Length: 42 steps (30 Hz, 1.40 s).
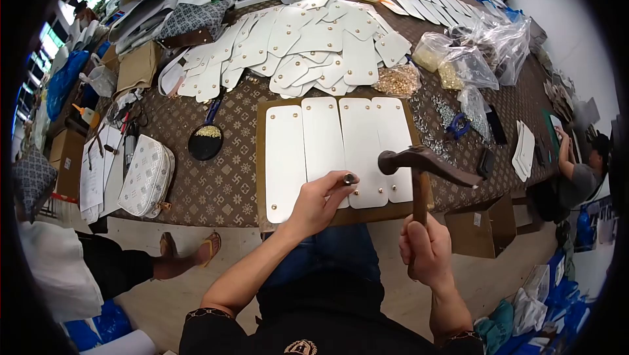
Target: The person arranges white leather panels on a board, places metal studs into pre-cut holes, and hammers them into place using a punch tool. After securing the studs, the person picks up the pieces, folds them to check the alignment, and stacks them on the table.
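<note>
My left hand (316, 203) is closed around a short dark metal punch (349, 179), its round end showing above the fingers. It is over the lower part of the white panels (322, 145), which lie side by side on a brown board (261, 178). Gold rivets dot the panels' upper and lower ends. My right hand (427, 247) grips the wooden handle of a hammer (429, 162). The hammer's dark head is raised over the right-hand panel, to the right of the punch. Whether the punch touches a panel is hidden by my fingers.
Behind the board lies a heap of riveted white pieces (314, 37). A black dish (206, 142) of small gold parts and a white patterned pouch (147, 177) are left; loose silver rivets (432, 133) and blue-handled pliers (457, 126) are right. Two other people are at the sides.
</note>
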Available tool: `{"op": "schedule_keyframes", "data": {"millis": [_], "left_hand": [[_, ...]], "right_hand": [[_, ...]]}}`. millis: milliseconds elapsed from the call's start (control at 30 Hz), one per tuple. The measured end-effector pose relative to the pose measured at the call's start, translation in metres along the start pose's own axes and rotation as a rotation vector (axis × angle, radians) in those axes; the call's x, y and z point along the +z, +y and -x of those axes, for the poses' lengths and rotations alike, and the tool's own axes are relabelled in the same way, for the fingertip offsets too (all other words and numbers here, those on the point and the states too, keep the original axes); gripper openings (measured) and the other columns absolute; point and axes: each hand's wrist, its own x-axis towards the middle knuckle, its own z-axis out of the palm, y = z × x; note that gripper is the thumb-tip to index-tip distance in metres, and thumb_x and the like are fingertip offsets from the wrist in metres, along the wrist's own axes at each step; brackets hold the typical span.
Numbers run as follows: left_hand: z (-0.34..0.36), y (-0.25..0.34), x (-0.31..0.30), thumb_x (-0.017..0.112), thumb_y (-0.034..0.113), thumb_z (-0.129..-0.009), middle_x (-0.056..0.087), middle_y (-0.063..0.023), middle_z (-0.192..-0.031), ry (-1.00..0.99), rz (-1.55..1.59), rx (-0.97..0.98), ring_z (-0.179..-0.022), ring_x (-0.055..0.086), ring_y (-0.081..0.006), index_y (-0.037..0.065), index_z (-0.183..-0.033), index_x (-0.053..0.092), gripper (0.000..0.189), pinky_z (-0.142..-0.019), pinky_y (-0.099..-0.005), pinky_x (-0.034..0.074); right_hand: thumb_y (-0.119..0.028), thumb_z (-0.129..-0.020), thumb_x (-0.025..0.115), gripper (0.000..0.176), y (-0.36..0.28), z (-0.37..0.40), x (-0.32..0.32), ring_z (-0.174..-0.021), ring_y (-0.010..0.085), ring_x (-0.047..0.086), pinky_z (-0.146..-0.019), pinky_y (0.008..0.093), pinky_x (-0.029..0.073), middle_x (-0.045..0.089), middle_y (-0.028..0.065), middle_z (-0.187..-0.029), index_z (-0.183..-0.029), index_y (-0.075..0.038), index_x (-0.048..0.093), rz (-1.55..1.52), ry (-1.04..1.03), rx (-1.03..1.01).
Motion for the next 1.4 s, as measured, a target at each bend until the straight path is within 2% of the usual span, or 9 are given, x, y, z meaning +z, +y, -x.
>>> {"op": "schedule_keyframes", "data": {"millis": [300, 400, 500, 600, 633, 733, 767, 1233, 1400], "left_hand": [[-0.009, -0.005, 0.019, 0.068, 0.004, -0.100, 0.076, -0.0130, -0.102, -0.052, -0.024, 0.053, -0.094, 0.075, -0.0192, 0.000, -0.118, 0.067, 0.018, -0.082, -0.0295, 0.058], [-0.008, -0.006, 0.019, 0.068, 0.004, -0.100, 0.076, -0.0132, -0.101, -0.063, -0.038, 0.055, -0.093, 0.075, -0.0206, 0.000, -0.118, 0.067, 0.018, -0.081, -0.0300, 0.058], [-0.009, -0.005, 0.019, 0.068, 0.004, -0.100, 0.076, -0.0140, -0.101, -0.073, -0.031, 0.057, -0.094, 0.075, -0.0218, 0.000, -0.118, 0.067, 0.019, -0.081, -0.0307, 0.058], [-0.007, 0.001, 0.016, 0.068, 0.004, -0.099, 0.075, -0.0148, -0.101, -0.094, -0.068, 0.031, -0.094, 0.075, -0.0229, 0.000, -0.120, 0.067, 0.021, -0.081, -0.0316, 0.058], [-0.007, 0.003, 0.016, 0.067, 0.003, -0.099, 0.075, -0.0152, -0.101, -0.109, -0.105, 0.008, -0.094, 0.075, -0.0234, 0.000, -0.121, 0.066, 0.022, -0.081, -0.0319, 0.058], [-0.008, -0.002, 0.017, 0.067, 0.003, -0.099, 0.075, -0.0160, -0.101, -0.125, -0.036, 0.028, -0.095, 0.075, -0.0243, 0.000, -0.123, 0.065, 0.024, -0.082, -0.0326, 0.058], [-0.006, 0.009, 0.013, 0.065, 0.002, -0.100, 0.075, -0.0157, -0.104, -0.122, -0.108, -0.006, -0.098, 0.075, -0.0234, 0.000, -0.123, 0.065, 0.023, -0.084, -0.0320, 0.058], [-0.038, -0.005, 0.062, 0.063, 0.003, -0.102, 0.076, -0.0130, -0.106, -0.174, 0.040, 0.038, -0.099, 0.076, -0.0214, 0.000, -0.120, 0.062, 0.018, -0.087, -0.0309, 0.059], [-0.036, -0.005, 0.061, 0.060, 0.001, -0.103, 0.076, -0.0116, -0.109, -0.192, 0.047, 0.073, -0.103, 0.074, -0.0190, -0.002, -0.120, 0.063, 0.018, -0.092, -0.0293, 0.057]], "right_hand": [[-0.024, -0.108, 0.053, 0.031, 0.005, 0.010, -0.011, -0.050, 0.0057, 0.049, -0.046, 0.0244, 0.038, 0.053, -0.0010, -0.060, -0.088, -0.001, 0.058, -0.040, 0.024, 0.086], [-0.022, -0.103, 0.061, 0.025, -0.034, 0.020, -0.028, -0.050, 0.0083, 0.050, -0.047, 0.0267, 0.038, 0.056, -0.0001, -0.061, -0.089, -0.001, 0.061, 0.015, 0.065, -0.152], [-0.022, -0.097, 0.064, 0.023, -0.057, 0.025, -0.027, -0.049, 0.0185, 0.054, -0.047, 0.0314, 0.037, 0.058, 0.0034, -0.061, -0.084, -0.004, 0.059, -0.436, 0.102, -0.676], [-0.027, -0.099, 0.068, 0.028, -0.016, 0.013, -0.016, -0.051, 0.0270, 0.058, -0.049, 0.0370, 0.042, 0.059, 0.0085, -0.061, -0.086, -0.004, 0.058, 0.023, 0.031, -0.581], [-0.028, -0.101, 0.068, 0.029, -0.027, 0.010, -0.010, -0.054, 0.0326, 0.060, -0.053, 0.0415, 0.046, 0.059, 0.0136, -0.063, -0.091, -0.003, 0.059, 0.361, -0.027, -0.053], [-0.023, -0.102, 0.065, 0.024, -0.006, 0.012, -0.005, -0.057, 0.0349, 0.062, -0.055, 0.0428, 0.048, 0.059, 0.0167, -0.064, -0.094, -0.001, 0.060, 0.361, -0.126, -0.027], [-0.026, -0.107, 0.056, 0.027, 0.009, 0.016, -0.006, -0.051, 0.0073, 0.050, -0.047, 0.0264, 0.039, 0.056, -0.0004, -0.062, -0.094, -0.003, 0.059, 0.242, -0.103, -0.048], [-0.023, -0.108, 0.056, 0.027, 0.002, 0.030, -0.039, -0.049, 0.0054, 0.047, -0.046, 0.0250, 0.037, 0.052, -0.0002, -0.058, -0.096, 0.001, 0.059, -0.021, 0.125, -0.013], [-0.016, -0.099, 0.057, 0.014, -0.044, 0.043, -0.053, -0.046, 0.0126, 0.049, -0.046, 0.0262, 0.038, 0.057, 0.0014, -0.061, -0.093, -0.004, 0.062, -0.401, 0.244, -0.685]]}}
